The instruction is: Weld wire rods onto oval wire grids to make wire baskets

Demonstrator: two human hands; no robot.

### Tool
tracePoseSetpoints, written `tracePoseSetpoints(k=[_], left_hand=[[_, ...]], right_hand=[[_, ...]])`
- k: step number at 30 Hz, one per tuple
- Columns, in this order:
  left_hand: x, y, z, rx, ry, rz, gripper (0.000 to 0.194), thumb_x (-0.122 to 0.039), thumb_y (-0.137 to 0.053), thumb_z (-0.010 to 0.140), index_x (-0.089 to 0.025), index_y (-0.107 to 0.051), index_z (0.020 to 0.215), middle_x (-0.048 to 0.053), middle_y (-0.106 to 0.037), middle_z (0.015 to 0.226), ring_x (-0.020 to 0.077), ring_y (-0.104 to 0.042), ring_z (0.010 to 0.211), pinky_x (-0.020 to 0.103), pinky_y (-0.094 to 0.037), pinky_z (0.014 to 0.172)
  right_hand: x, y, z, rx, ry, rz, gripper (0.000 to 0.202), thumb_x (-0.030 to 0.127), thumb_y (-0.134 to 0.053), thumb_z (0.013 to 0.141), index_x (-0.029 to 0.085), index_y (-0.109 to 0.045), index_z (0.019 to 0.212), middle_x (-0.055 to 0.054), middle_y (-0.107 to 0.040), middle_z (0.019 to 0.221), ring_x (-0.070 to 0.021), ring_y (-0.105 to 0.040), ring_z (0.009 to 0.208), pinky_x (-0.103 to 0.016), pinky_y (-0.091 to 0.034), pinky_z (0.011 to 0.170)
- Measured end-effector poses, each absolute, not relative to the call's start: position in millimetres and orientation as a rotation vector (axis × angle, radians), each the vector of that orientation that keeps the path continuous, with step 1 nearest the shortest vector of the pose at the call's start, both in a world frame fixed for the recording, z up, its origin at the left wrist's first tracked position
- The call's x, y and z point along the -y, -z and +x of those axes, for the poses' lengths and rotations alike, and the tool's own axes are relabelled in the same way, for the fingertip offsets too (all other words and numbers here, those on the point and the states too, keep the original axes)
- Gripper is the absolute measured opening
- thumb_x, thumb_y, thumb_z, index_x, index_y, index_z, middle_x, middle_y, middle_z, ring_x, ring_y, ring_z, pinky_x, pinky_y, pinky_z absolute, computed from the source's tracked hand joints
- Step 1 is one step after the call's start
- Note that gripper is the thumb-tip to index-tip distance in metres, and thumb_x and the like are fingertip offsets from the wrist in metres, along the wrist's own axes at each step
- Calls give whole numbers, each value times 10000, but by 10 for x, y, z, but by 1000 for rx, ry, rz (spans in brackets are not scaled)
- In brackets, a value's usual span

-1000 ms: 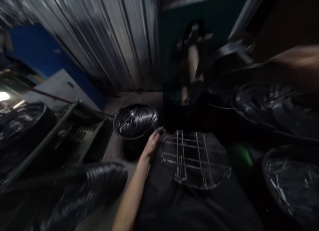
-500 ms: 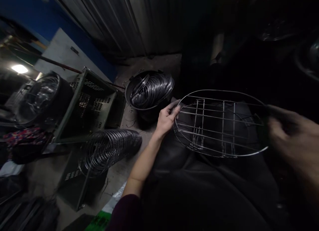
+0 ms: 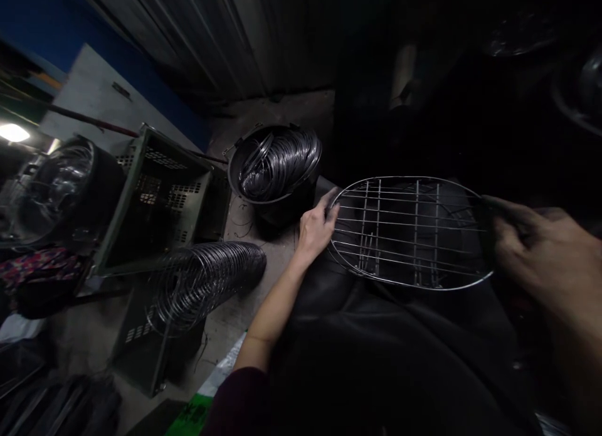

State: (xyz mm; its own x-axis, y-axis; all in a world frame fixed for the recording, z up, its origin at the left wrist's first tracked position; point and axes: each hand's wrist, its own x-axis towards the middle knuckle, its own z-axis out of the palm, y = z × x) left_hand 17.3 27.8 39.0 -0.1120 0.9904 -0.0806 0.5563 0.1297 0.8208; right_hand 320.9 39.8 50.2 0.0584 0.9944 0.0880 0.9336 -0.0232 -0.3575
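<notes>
An oval wire rack (image 3: 397,223) with long parallel wires and paired cross wires lies over the dark cloth on my lap. My left hand (image 3: 316,233) pinches its left end, thumb and fingers on the rim. At the opposite end is my right hand (image 3: 540,254), its fingers closed around the rim's right edge, where dark shadow hides the exact contact. More wire seems to lie beneath the rack, but the dark makes it hard to tell.
Left of the rack, a round bucket (image 3: 234,185) holds many wire rings. A long row of wire rings (image 3: 214,276) lies below it, beside a green perforated crate (image 3: 120,219). Another round container (image 3: 101,185) stands at far left.
The rack has turned to show its wires more evenly, and its right end has shifted slightly left. My right hand has moved left with it. The whole view has shifted a little.
</notes>
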Motion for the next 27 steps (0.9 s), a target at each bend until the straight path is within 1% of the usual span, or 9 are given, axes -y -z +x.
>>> tracePoseSetpoints(k=[2, 7, 10, 13, 17, 20, 24, 26, 27], left_hand=[[-317, -359, 162, -1715, -826, 1550, 385, -257, -498, 984, -187, -558, 1358, 21, -614, 1289, 165, -602, 1182, 247, -464, 1035], [-411, -238, 118, -1591, -836, 1710, 383, -258, -506, 979, -208, -569, 1353, 3, -586, 1318, 171, -585, 1211, 262, -469, 1064], [-430, -192, 133, -1577, -889, 1735, 379, -271, -487, 986, -212, -570, 1351, -7, -580, 1328, 161, -575, 1224, 246, -468, 1073], [-420, -201, 157, -1569, -914, 1736, 375, -290, -490, 984, -208, -584, 1337, -3, -591, 1314, 167, -591, 1202, 249, -485, 1055], [-409, -168, 161, -1563, -974, 1677, 366, -312, -523, 964, -201, -616, 1301, 8, -619, 1276, 167, -614, 1165, 251, -503, 1027], [-412, -74, 157, -1515, -1045, 1603, 393, -364, -505, 969, -186, -608, 1305, 26, -596, 1315, 161, -578, 1216, 249, -475, 1053], [-353, -88, 152, -1436, -1104, 1469, 523, -522, -425, 981, -170, -577, 1336, 57, -575, 1341, 173, -536, 1258, 272, -430, 1086], [-302, -139, 148, -1526, -1060, 1349, 559, -569, -425, 970, -176, -576, 1337, 67, -611, 1270, 173, -560, 1201, 265, -437, 1053], [-281, -137, 146, -1589, -1040, 1291, 570, -578, -433, 964, -182, -558, 1355, 63, -644, 1171, 156, -596, 1094, 249, -462, 992]], right_hand=[[-342, -514, 3248, 1909, -348, -2057, 609, 473, -385, 794, 207, -662, 1267, -145, -586, 916, -239, -584, 818, -383, -498, 768], [-134, -438, 3333, 1634, -566, -1992, 602, 545, -485, 783, 233, -671, 1263, -112, -648, 1005, -260, -631, 914, -446, -514, 891], [-74, -335, 3309, 1429, -693, -1875, 518, 477, -561, 829, 225, -657, 1272, -73, -642, 1154, -239, -620, 1067, -405, -485, 1004], [-74, -265, 3268, 1330, -749, -1758, 461, 395, -615, 851, 175, -659, 1254, -73, -627, 1175, -216, -599, 1121, -364, -455, 1063], [-98, -247, 3223, 1259, -813, -1760, 440, 374, -644, 845, 140, -672, 1216, -73, -632, 1156, -208, -606, 1109, -357, -464, 1066], [-96, -226, 3175, 1256, -829, -1683, 467, 357, -620, 859, 105, -644, 1252, -84, -608, 1212, -191, -588, 1143, -331, -454, 1073], [-60, -215, 3159, 1190, -849, -1675, 550, 477, -614, 831, 105, -654, 1234, -93, -603, 1227, -211, -567, 1176, -359, -418, 1094], [-138, -203, 3256, 1229, -927, -1663, 553, 561, -658, 765, 125, -714, 1100, -100, -653, 1107, -235, -622, 1057, -365, -499, 986], [-239, -191, 3359, 1261, -944, -1656, 552, 594, -664, 747, 135, -729, 1045, -100, -670, 1029, -234, -647, 956, -354, -541, 887]])
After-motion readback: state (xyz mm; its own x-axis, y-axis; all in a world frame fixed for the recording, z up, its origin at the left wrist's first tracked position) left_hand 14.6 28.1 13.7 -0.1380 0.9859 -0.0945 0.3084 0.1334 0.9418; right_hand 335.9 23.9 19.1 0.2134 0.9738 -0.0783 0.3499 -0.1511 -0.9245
